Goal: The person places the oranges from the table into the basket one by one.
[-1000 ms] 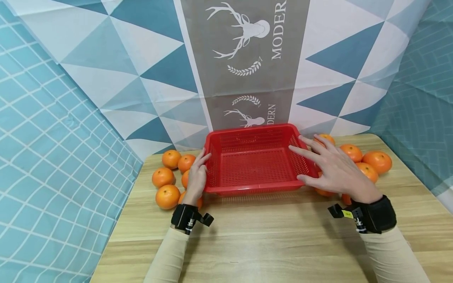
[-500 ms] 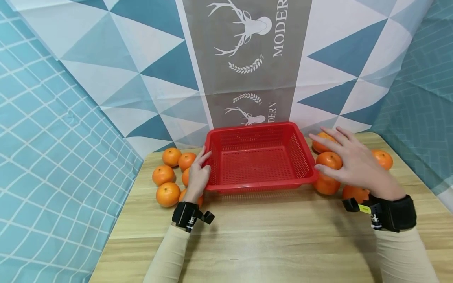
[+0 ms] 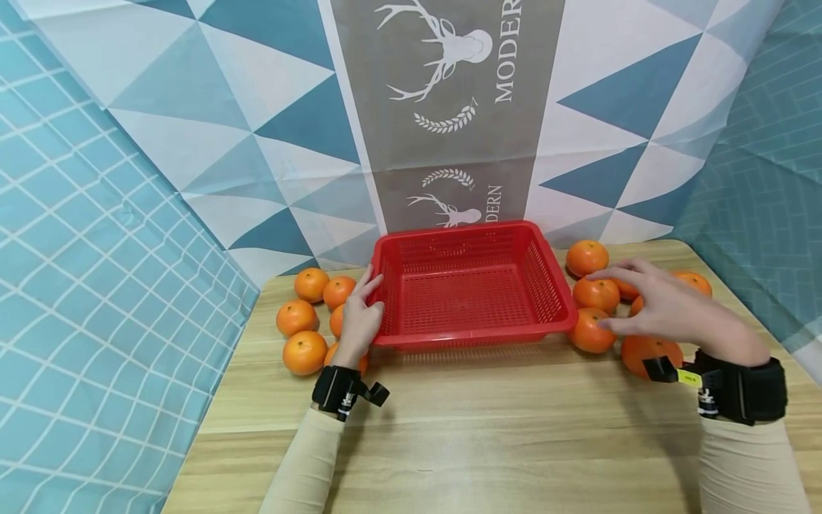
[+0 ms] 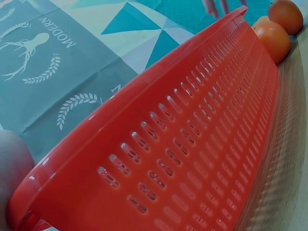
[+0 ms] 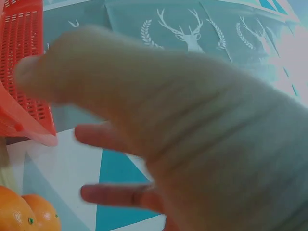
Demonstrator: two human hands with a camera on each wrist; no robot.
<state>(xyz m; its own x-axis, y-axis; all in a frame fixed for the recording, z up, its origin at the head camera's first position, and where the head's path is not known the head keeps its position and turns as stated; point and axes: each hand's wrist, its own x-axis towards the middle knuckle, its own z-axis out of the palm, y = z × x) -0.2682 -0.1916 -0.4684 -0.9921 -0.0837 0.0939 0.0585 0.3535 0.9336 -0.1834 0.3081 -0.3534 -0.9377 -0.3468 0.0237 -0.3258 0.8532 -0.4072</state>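
A red plastic basket (image 3: 462, 339) with slotted walls stands on the table against the backdrop, with nothing inside. My left hand (image 3: 359, 321) grips its left rim; in the left wrist view a blurred fingertip (image 4: 13, 168) shows at the rim of the basket (image 4: 159, 139). To the right of the basket, my right hand (image 3: 661, 303) hovers over a group of mandarins, thumb and fingers spread apart and holding nothing. Nearest its thumb and index finger are one mandarin (image 3: 596, 294) and another mandarin (image 3: 591, 330). Part of that group is hidden beneath the hand.
More mandarins (image 3: 305, 353) lie left of the basket, some partly behind my left hand. One mandarin (image 3: 587, 258) sits at the back right and a large mandarin (image 3: 645, 353) at the front right. The wooden table (image 3: 462, 428) meets a patterned cloth backdrop (image 3: 308, 143) behind.
My right hand has moved away from the basket's right rim, rightward over the mandarins, uncovering some on the near side. My left hand has stayed at the left rim.
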